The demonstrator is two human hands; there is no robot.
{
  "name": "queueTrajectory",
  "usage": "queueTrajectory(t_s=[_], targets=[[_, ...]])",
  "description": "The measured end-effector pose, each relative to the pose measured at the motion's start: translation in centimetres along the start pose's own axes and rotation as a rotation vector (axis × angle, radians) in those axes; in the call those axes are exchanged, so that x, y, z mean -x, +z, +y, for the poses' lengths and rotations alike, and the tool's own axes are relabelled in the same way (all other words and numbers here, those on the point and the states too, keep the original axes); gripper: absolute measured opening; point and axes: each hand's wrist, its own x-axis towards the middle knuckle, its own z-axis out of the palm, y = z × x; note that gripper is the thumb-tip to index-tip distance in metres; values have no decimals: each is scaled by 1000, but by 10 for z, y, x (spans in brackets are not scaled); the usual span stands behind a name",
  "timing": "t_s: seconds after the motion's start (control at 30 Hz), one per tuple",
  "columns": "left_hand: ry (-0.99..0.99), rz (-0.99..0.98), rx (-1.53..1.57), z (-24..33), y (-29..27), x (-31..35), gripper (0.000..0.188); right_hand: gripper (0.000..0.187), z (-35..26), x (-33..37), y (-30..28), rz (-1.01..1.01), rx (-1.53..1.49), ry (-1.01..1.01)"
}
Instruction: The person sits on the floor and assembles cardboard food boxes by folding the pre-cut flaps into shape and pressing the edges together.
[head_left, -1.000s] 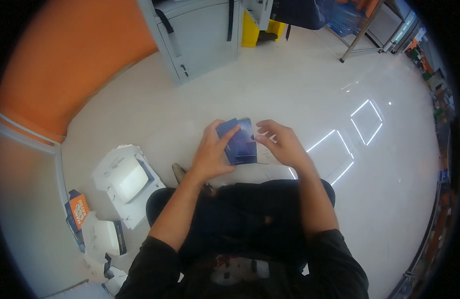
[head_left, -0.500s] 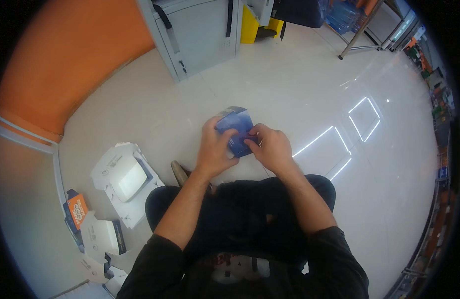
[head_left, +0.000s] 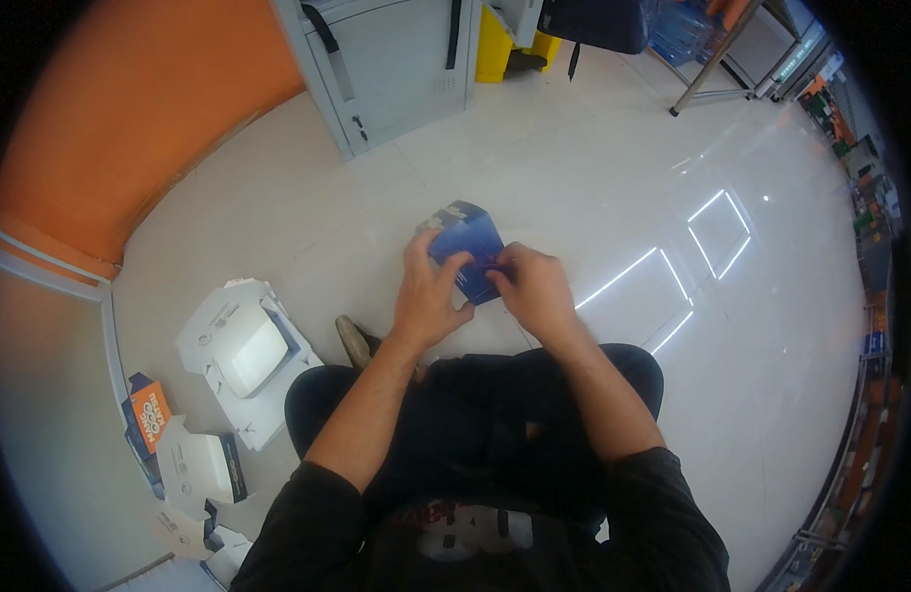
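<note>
Head view: blue cardboard box (head_left: 477, 235), long axis, I judge, up-left
Left hand (head_left: 426, 303): grasping left side
Right hand (head_left: 539, 288): pinching right edge

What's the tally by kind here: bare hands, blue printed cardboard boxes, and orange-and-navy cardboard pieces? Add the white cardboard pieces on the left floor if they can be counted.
Left hand and right hand, both bare: 2
Blue printed cardboard box: 1
Orange-and-navy cardboard piece: 1
Total: 4, leaving out the white cardboard pieces, which overlap too much to count.
</note>
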Motion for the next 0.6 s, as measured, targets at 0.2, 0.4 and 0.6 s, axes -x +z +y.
queueTrajectory(t_s=[0.2, 0.4, 0.6], targets=[[78, 13, -54, -1, 9, 4, 79, 20, -1, 2, 9, -31, 83, -45], [126, 52, -81, -13, 10, 6, 88, 22, 9, 2, 12, -30, -5, -68], [171, 117, -168, -18, 19, 6, 99, 15, 22, -6, 11, -9, -190, 58]])
